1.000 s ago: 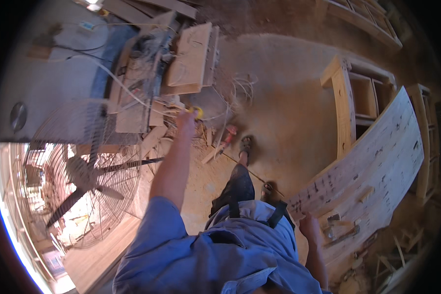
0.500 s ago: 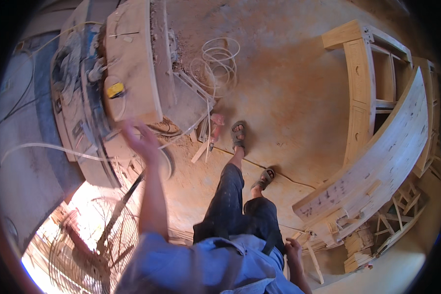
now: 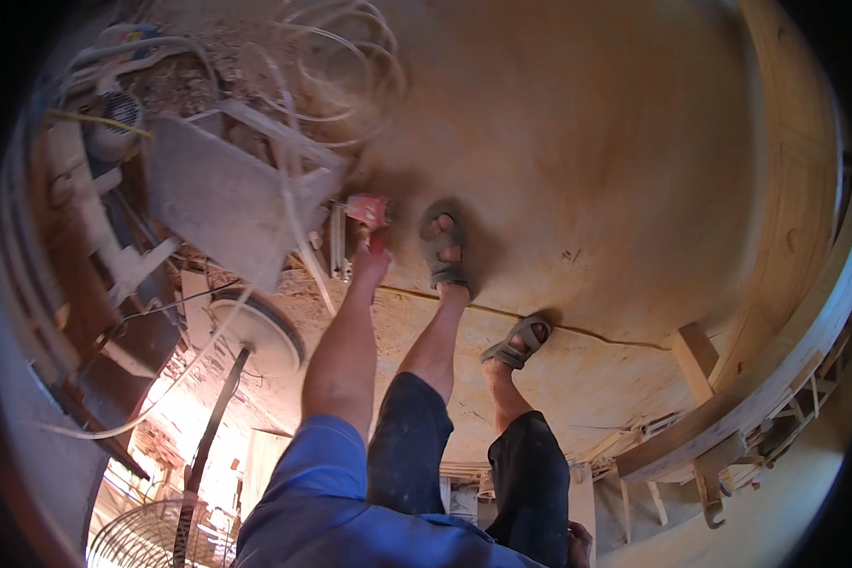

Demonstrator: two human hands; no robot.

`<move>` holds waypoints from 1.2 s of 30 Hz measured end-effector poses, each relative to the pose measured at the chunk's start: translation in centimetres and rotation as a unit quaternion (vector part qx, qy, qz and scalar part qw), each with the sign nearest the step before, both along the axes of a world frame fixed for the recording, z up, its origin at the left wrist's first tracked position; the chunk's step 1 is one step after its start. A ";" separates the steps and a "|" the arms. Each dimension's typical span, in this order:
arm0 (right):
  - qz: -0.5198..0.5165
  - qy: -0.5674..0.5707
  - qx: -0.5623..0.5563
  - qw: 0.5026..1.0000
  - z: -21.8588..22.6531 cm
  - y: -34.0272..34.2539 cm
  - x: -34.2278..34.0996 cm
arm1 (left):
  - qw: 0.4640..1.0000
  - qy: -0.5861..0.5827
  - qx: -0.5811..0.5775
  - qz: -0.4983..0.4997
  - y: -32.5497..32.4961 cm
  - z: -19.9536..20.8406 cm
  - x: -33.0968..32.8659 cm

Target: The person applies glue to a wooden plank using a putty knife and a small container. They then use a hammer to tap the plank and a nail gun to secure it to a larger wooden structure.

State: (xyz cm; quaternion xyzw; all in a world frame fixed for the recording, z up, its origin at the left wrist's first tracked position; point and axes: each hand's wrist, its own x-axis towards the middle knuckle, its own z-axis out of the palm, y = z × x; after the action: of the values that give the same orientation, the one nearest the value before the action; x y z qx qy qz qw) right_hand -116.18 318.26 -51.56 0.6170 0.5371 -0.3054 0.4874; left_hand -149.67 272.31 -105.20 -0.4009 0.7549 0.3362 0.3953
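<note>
My left arm stretches down to the floor just left of my sandalled feet. At its end my left hand (image 3: 372, 265) is closed round the handle of a red nail gun (image 3: 367, 209), with a metal magazine beside it. The gun is at floor level near a grey board (image 3: 218, 189), and a pale air hose (image 3: 298, 204) runs close by. My right hand (image 3: 579, 544) hangs by my right thigh at the lower edge, dim and partly cut off; its fingers are too unclear to read.
Coiled hose (image 3: 350, 66) lies on the floor ahead. A yellowish cable (image 3: 596, 336) crosses behind my feet. At left stand a dusty motor (image 3: 115, 123), a round base with a pole (image 3: 256, 336) and a fan cage (image 3: 147, 535). Wooden furniture (image 3: 795, 180) and a curved panel (image 3: 729, 421) stand at right.
My left hand has gone from beside the workbench at left down to the nail gun and closed on its handle. My body has bent lower, bringing floor and feet closer.
</note>
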 end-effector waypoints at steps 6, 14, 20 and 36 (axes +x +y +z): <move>-0.079 0.047 0.011 0.996 -5.1 -1.4 4.6 | 0.986 -0.001 -0.065 -0.156 3.5 2.4 -4.3; -0.132 0.162 0.113 0.971 -1.8 -8.0 3.0 | 0.927 0.001 0.094 -0.363 9.4 18.0 -4.9; -0.133 0.403 0.070 0.903 2.4 -10.0 -3.7 | 0.835 0.209 0.105 -0.498 18.7 41.5 0.2; -0.724 0.501 0.174 0.442 17.3 5.4 20.8 | 0.441 0.267 0.535 -0.670 45.8 72.1 42.8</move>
State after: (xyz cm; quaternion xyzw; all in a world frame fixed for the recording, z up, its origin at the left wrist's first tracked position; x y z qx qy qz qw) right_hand -95.33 323.70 -34.22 0.5932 0.0880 -0.7031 -0.3821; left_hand -106.84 318.16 -33.07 0.6301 0.5266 0.3943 0.4125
